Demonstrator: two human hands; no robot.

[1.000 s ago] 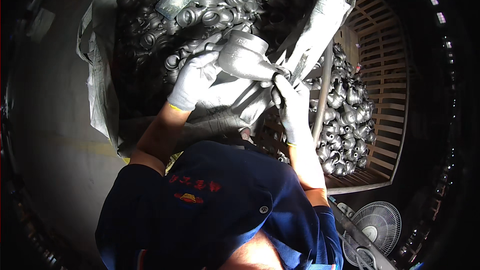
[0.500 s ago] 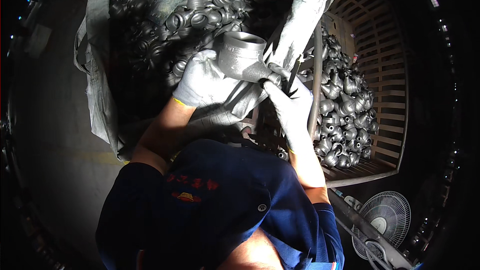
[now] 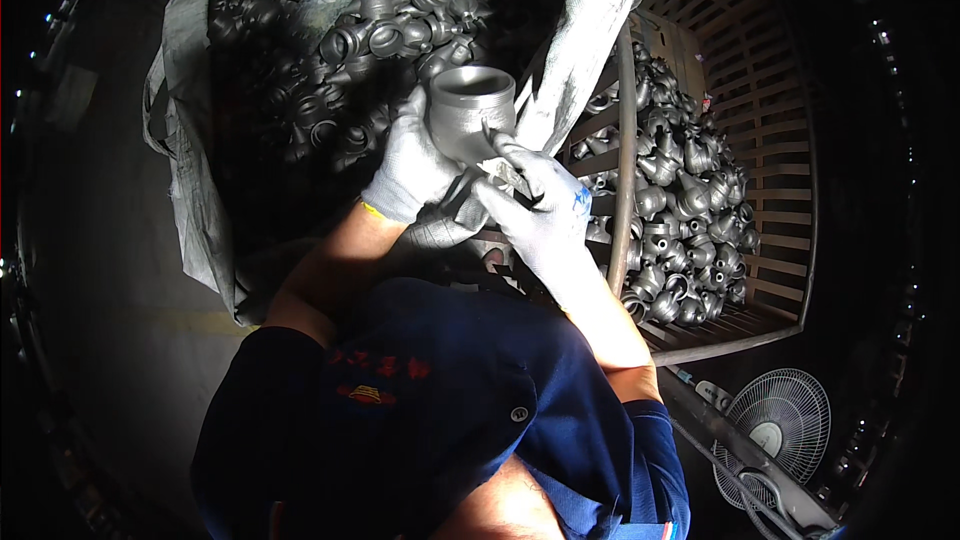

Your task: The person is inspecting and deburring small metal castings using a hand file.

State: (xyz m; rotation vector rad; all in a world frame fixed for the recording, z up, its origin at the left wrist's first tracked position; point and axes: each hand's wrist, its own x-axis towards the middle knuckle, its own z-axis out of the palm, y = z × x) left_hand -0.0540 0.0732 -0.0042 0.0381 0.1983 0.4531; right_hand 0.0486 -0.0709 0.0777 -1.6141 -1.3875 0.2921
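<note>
A grey metal pipe fitting (image 3: pixel 462 125), its wide round mouth facing up, is held over the near edge of a big woven sack. My left hand (image 3: pixel 413 162), in a white glove, is wrapped around the fitting's left side and underside. Against its lower right side is my right hand (image 3: pixel 540 195), also gloved, with thumb and fingers pinched together. A thin dark sliver shows by the right fingertips, too small to name. The fitting's lower end is hidden by the hands.
The woven sack (image 3: pixel 590 30) holds a heap of similar dark fittings (image 3: pixel 385 35), with a worn flat plate (image 3: pixel 335 0) on top. To the right, a slatted metal cage (image 3: pixel 780 190) contains more fittings (image 3: pixel 690 195). At lower right stands a fan (image 3: pixel 775 430).
The fitting has turned so its narrow side outlet no longer shows at the right. My right hand has moved left and in against its side; the left hand has shifted slightly right.
</note>
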